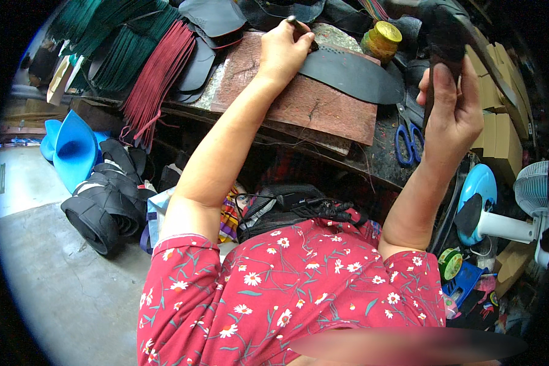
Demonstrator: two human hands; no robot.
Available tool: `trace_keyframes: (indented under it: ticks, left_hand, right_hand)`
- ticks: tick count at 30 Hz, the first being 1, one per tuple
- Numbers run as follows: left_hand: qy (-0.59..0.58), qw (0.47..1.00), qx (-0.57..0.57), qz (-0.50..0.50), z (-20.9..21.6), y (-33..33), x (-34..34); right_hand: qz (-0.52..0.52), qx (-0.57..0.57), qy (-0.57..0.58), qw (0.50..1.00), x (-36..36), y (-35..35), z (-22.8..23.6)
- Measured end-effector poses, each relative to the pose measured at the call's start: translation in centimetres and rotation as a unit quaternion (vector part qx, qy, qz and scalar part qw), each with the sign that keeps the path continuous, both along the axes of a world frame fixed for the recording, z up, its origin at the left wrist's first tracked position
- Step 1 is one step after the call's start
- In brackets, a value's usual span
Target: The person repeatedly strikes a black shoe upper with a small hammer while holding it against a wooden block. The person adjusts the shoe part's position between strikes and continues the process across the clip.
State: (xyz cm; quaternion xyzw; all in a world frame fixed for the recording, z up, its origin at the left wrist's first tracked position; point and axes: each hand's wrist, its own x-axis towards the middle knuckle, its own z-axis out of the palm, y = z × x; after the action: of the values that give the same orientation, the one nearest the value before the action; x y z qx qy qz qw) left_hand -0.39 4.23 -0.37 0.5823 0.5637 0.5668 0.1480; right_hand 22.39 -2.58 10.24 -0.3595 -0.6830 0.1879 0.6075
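Note:
My left hand [285,53] is closed around a short dark metal punch [294,22], held upright at the left end of a black sole-shaped piece [357,74]. Small holes run along that end of the piece. It lies on a worn reddish board [323,116] on the workbench. My right hand [451,100] is raised at the right, wrapped round the dark handle of what looks like a mallet [443,36]. The mallet is above the bench, apart from the punch. Its outline is partly lost in shadow.
Blue-handled scissors [408,141] lie right of the board. A yellow tin [384,40] stands behind the black piece. Red strips [160,76], green strips [119,52] and black cut pieces [198,68] cover the bench's left. A fan [531,189] stands at the right.

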Motion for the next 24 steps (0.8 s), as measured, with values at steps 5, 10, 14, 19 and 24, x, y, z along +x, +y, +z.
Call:
trace_keyframes:
  ticks: [5,10,14,19,24]
  left_hand:
    - [0.309,0.945,0.112,-0.014,0.5,-0.1,1.5]
    - [-0.25,0.966,-0.061,-0.033,-0.4,1.1,0.3]
    - [-0.199,0.976,-0.035,-0.078,-1.4,1.5,0.0]
    - [-0.025,0.998,-0.011,-0.054,-0.7,1.0,0.2]
    - [0.246,0.96,0.127,-0.045,0.3,0.5,1.4]
  right_hand:
    - [-0.088,-0.024,-0.184,0.979,-1.7,1.9,-3.6]
    - [-0.13,-0.168,-0.228,0.95,0.9,3.8,-7.5]
    - [-0.128,-0.144,-0.188,0.963,1.6,3.5,-6.1]
    - [-0.036,-0.056,-0.056,0.996,0.9,1.0,-1.6]
    - [-0.048,0.043,-0.132,0.989,-0.8,1.0,-2.6]
